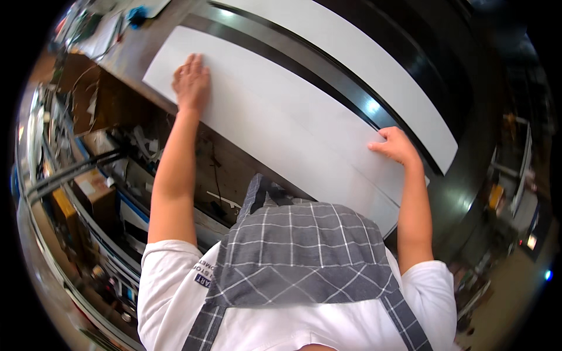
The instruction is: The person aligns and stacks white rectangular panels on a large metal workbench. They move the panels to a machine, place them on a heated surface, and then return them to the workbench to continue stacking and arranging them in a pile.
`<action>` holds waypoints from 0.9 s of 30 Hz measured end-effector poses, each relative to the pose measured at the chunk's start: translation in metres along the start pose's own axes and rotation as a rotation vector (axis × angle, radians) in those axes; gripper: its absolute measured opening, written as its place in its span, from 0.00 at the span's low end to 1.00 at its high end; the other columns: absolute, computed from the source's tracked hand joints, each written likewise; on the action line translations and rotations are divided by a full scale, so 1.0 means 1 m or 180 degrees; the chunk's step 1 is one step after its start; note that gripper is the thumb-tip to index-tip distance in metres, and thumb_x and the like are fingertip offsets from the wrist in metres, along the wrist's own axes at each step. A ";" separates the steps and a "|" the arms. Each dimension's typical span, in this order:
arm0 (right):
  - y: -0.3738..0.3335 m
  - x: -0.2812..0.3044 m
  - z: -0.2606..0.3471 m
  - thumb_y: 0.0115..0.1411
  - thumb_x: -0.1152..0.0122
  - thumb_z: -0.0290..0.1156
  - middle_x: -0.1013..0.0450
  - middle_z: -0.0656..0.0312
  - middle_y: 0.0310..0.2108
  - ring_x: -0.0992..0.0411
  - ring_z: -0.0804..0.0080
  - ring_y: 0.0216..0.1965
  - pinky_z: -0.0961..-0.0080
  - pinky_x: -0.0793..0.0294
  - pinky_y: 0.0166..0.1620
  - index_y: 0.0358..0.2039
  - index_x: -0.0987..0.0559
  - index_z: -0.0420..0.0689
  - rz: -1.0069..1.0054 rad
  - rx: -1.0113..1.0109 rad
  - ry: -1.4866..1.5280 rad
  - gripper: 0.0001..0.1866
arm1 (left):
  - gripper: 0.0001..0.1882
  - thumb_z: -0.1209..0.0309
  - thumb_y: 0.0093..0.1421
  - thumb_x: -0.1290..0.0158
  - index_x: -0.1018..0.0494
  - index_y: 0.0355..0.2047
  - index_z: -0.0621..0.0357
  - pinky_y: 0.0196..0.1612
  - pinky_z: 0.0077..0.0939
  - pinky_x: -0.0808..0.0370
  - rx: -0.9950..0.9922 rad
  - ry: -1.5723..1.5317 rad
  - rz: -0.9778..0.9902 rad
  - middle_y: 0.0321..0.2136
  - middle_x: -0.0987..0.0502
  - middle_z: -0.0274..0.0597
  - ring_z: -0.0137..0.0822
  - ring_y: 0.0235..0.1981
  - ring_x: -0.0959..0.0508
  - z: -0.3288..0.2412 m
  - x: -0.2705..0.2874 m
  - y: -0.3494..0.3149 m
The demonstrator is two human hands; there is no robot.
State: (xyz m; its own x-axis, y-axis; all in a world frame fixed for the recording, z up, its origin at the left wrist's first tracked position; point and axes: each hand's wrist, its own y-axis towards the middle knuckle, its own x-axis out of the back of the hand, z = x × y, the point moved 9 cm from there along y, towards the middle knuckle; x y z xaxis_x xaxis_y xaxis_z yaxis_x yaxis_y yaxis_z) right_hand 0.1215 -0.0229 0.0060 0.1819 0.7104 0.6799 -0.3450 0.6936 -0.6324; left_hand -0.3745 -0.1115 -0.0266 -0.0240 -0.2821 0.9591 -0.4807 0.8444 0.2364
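Note:
A long white panel [263, 117] lies across the dark worktop, its near edge overhanging or flush with the table's front. My left hand [192, 83] rests on the panel's left end, fingers flat against the white face. At the far right edge of the same panel is my right hand [400, 146], its thumb on the white surface and its fingers curled at the edge, partly hidden. A thin dark line crosses the panel's right end. Beyond it, a second white panel [351, 55] with a dark edge lies roughly parallel, apart from both hands.
The dark glossy worktop [453, 196] shows between and beside the panels. Papers and a blue crumpled item [137, 16] sit at the far left. Below on the left, a rack [70, 175] holds long strips and a cardboard box [93, 190], close to my left arm.

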 end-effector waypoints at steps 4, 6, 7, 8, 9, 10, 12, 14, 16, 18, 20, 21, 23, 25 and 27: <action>-0.021 -0.001 -0.073 0.43 0.32 0.37 0.33 0.51 0.19 0.33 0.61 0.23 0.66 0.34 0.29 0.21 0.27 0.35 -0.0280 -0.0129 0.0136 0.18 | 0.24 0.56 0.64 0.60 0.37 0.60 0.42 0.62 0.48 0.46 -0.0104 0.0024 -0.0005 0.63 0.39 0.33 0.47 0.61 0.41 0.002 -0.002 0.002; -0.026 0.000 -0.089 0.43 0.33 0.38 0.31 0.50 0.21 0.32 0.57 0.25 0.65 0.33 0.31 0.22 0.27 0.35 -0.0488 -0.0038 0.0165 0.18 | 0.25 0.56 0.64 0.60 0.37 0.61 0.43 0.62 0.48 0.46 -0.0066 -0.0021 0.0066 0.63 0.39 0.34 0.47 0.61 0.41 -0.002 0.000 0.003; -0.028 0.000 -0.085 0.43 0.33 0.38 0.30 0.49 0.22 0.31 0.55 0.26 0.64 0.33 0.31 0.23 0.27 0.35 -0.0544 -0.0044 0.0152 0.18 | 0.25 0.56 0.64 0.60 0.37 0.61 0.43 0.62 0.49 0.47 -0.0137 0.0025 0.0024 0.63 0.39 0.35 0.47 0.61 0.42 -0.001 -0.002 0.003; -0.028 -0.001 -0.081 0.43 0.34 0.38 0.29 0.48 0.23 0.30 0.54 0.27 0.63 0.32 0.32 0.23 0.26 0.36 -0.0593 -0.0036 0.0138 0.18 | 0.25 0.56 0.64 0.60 0.37 0.61 0.43 0.62 0.49 0.47 -0.0111 0.0059 0.0046 0.63 0.39 0.35 0.47 0.61 0.42 -0.002 -0.001 0.003; -0.029 -0.002 -0.081 0.43 0.34 0.38 0.28 0.48 0.24 0.30 0.53 0.28 0.63 0.32 0.32 0.24 0.26 0.36 -0.0574 -0.0090 0.0165 0.18 | 0.25 0.56 0.64 0.61 0.37 0.61 0.43 0.62 0.48 0.47 -0.0081 0.0094 0.0067 0.63 0.39 0.34 0.47 0.61 0.42 -0.004 0.000 0.002; -0.031 -0.002 -0.081 0.43 0.34 0.38 0.28 0.48 0.25 0.29 0.52 0.29 0.62 0.32 0.33 0.25 0.25 0.36 -0.0560 -0.0142 0.0184 0.17 | 0.25 0.55 0.64 0.61 0.37 0.61 0.43 0.62 0.48 0.47 -0.0127 0.0090 0.0062 0.63 0.40 0.34 0.47 0.62 0.42 -0.003 -0.001 0.003; -0.029 -0.005 -0.085 0.44 0.34 0.38 0.26 0.47 0.27 0.28 0.52 0.32 0.62 0.30 0.35 0.27 0.23 0.38 -0.0564 -0.0199 0.0180 0.16 | 0.25 0.55 0.65 0.62 0.38 0.61 0.42 0.62 0.48 0.47 -0.0147 0.0106 0.0079 0.63 0.40 0.33 0.46 0.62 0.43 -0.002 -0.003 0.004; -0.032 -0.003 -0.082 0.43 0.34 0.39 0.26 0.48 0.27 0.28 0.51 0.33 0.62 0.29 0.35 0.27 0.23 0.38 -0.0690 -0.0181 0.0095 0.17 | 0.25 0.54 0.66 0.63 0.38 0.62 0.42 0.63 0.48 0.49 -0.0221 0.0088 0.0052 0.64 0.41 0.32 0.45 0.62 0.43 0.005 -0.009 0.004; -0.038 -0.002 -0.078 0.42 0.34 0.38 0.24 0.50 0.28 0.27 0.51 0.35 0.60 0.29 0.41 0.31 0.22 0.38 -0.0750 -0.0390 -0.0027 0.19 | 0.25 0.54 0.66 0.64 0.38 0.62 0.42 0.63 0.47 0.50 -0.0159 0.0115 0.0136 0.64 0.42 0.32 0.45 0.63 0.44 0.000 -0.009 0.004; -0.051 0.004 -0.076 0.43 0.33 0.40 0.25 0.49 0.38 0.28 0.52 0.43 0.56 0.32 0.46 0.39 0.24 0.39 -0.0915 -0.0763 -0.0477 0.24 | 0.25 0.54 0.66 0.65 0.38 0.62 0.43 0.63 0.44 0.50 -0.0302 0.0201 0.0061 0.64 0.41 0.32 0.43 0.63 0.43 0.001 -0.013 0.005; -0.069 0.007 -0.063 0.44 0.32 0.42 0.32 0.47 0.50 0.35 0.54 0.54 0.50 0.39 0.54 0.48 0.29 0.40 -0.1396 -0.0815 -0.0954 0.32 | 0.25 0.55 0.67 0.65 0.38 0.62 0.45 0.64 0.41 0.50 -0.0586 0.0257 -0.0075 0.64 0.40 0.34 0.42 0.63 0.42 0.013 -0.023 0.009; -0.078 0.005 -0.047 0.45 0.31 0.43 0.38 0.46 0.58 0.41 0.54 0.61 0.47 0.45 0.59 0.53 0.33 0.40 -0.1789 -0.0660 -0.1237 0.37 | 0.25 0.55 0.67 0.65 0.38 0.62 0.47 0.64 0.39 0.50 -0.0754 0.0256 -0.0156 0.63 0.39 0.36 0.41 0.63 0.41 0.025 -0.031 0.007; -0.078 -0.035 -0.032 0.51 0.36 0.51 0.52 0.48 0.66 0.56 0.55 0.68 0.46 0.58 0.66 0.60 0.40 0.40 -0.2072 -0.0016 -0.0850 0.43 | 0.26 0.55 0.67 0.66 0.38 0.62 0.49 0.65 0.39 0.51 -0.0768 0.0131 -0.0059 0.63 0.39 0.37 0.41 0.63 0.40 0.015 -0.033 0.010; -0.077 -0.074 -0.022 0.58 0.48 0.58 0.55 0.46 0.68 0.60 0.51 0.70 0.47 0.67 0.67 0.66 0.47 0.41 -0.2072 0.0610 -0.0183 0.45 | 0.26 0.54 0.67 0.67 0.39 0.62 0.49 0.65 0.40 0.52 -0.0718 0.0250 -0.0030 0.63 0.40 0.37 0.42 0.64 0.42 0.010 -0.030 0.009; -0.087 -0.081 -0.065 0.58 0.52 0.62 0.57 0.48 0.68 0.61 0.53 0.70 0.46 0.66 0.67 0.66 0.48 0.39 -0.2294 0.0231 -0.0474 0.47 | 0.26 0.54 0.68 0.67 0.39 0.62 0.49 0.65 0.40 0.52 -0.0358 0.0242 0.0165 0.64 0.40 0.37 0.44 0.64 0.43 -0.007 -0.016 0.001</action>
State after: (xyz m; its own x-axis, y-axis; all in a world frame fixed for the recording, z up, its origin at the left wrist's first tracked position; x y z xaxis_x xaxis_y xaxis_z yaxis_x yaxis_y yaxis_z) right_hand 0.1963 -0.1335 -0.0183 0.2614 0.0545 0.9637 -0.2481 0.9686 0.0126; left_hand -0.3679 -0.1027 -0.0407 0.0222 -0.2051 0.9785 -0.3790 0.9040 0.1980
